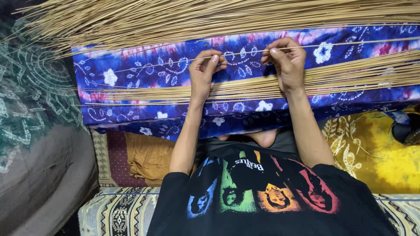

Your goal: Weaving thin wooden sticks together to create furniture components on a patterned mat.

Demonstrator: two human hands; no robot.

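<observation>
Head view shows the left hand and right hand pinching one thin stick over the blue pillow; pulling too hard could snap it.

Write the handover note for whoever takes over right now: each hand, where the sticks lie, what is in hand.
Left hand: pinching one thin stick between thumb and fingers.
Right hand: pinching the same stick farther along.
The stick is held level above a blue patterned cushion.
Small bundle of sticks lies across the cushion under the hands; a large pile of sticks lies beyond it.
Done and left: cannot tell from this view.
</observation>
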